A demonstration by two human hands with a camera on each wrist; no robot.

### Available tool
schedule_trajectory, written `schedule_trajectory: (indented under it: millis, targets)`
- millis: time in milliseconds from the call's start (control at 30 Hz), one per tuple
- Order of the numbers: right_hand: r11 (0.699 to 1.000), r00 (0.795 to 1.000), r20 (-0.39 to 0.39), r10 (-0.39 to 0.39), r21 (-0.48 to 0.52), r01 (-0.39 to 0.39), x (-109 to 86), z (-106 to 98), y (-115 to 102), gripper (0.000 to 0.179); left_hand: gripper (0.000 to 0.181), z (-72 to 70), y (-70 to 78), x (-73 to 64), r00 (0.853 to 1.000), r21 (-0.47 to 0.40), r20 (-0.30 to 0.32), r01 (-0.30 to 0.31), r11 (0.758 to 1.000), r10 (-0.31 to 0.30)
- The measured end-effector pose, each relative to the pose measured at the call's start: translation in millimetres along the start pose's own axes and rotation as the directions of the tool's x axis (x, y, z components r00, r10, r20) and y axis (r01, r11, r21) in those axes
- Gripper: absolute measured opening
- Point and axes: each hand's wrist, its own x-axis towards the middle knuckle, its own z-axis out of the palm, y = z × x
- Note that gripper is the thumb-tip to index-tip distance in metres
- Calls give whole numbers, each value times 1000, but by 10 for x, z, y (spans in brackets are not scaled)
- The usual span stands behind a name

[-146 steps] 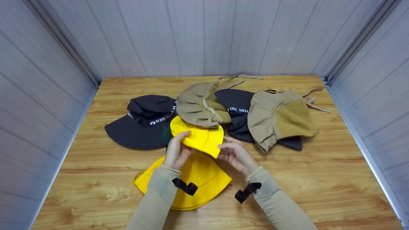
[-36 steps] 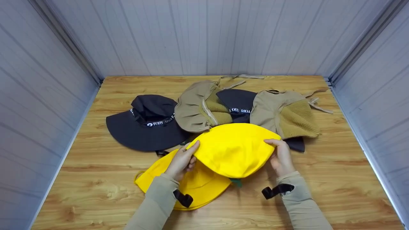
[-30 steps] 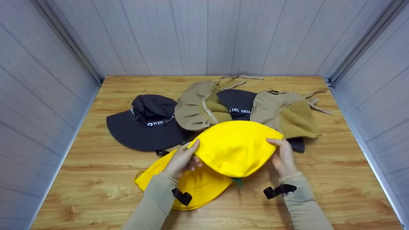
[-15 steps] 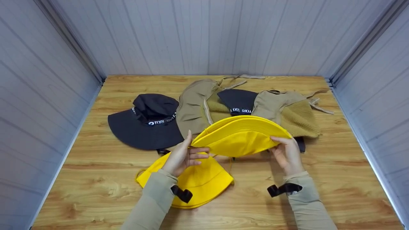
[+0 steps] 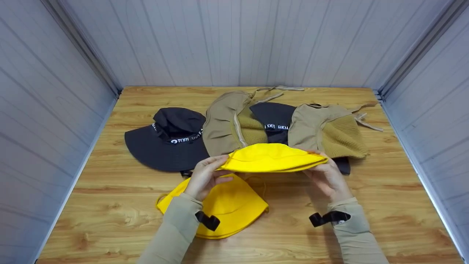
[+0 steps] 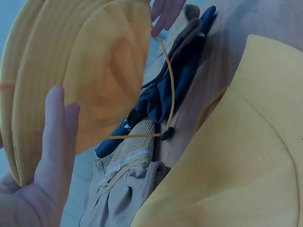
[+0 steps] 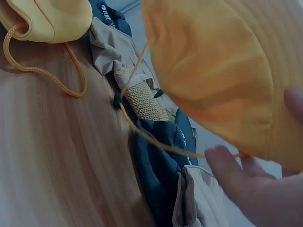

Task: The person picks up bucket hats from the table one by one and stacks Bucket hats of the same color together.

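A yellow bucket hat (image 5: 273, 158) is held flattened above the table, seen nearly edge-on in the head view. My left hand (image 5: 204, 178) pinches its left end, thumb above and fingers below. At the opposite end, my right hand (image 5: 331, 179) grips the brim, its fingers partly hidden. A thin yellow cord (image 6: 172, 90) with a dark toggle (image 6: 167, 134) hangs from this hat in the left wrist view. Beneath the held hat, a second yellow hat (image 5: 234, 211) lies flattened on the table, nearest my left hand.
Behind lie a black wide-brimmed hat (image 5: 168, 152) at left, a tan hat (image 5: 221, 126) with a knitted crown, another black hat (image 5: 273, 112), and a second tan hat (image 5: 306, 123) overlapping it. Pale panel walls enclose the wooden table (image 5: 388, 205) on three sides.
Both hands have spread the hat wider since the earliest frame, the right hand moving rightward. Over the last second the hat has tipped to edge-on, and the left fingers have re-gripped its end.
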Motion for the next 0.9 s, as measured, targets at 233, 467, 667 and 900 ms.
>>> schedule_trajectory:
  millis: [233,467,667,900]
  targets:
    - [991,994,28,102,-89,-99,-31,11,-28,72,36,-30,13,-6,996,6,-85,-33,999,34]
    - [995,986,128,104,-8,-103,-40,-25,-15,74,37,-67,20,-23,992,35,-114,-45,998,49]
    - [985,962,257,93,119,-127,-16,-12,21,45,37,-96,28,-40,988,61,-139,-54,997,62]
    - [992,993,22,113,-67,-111,-19,153,108,36,29,-158,6,-60,977,90,-189,-82,993,98]
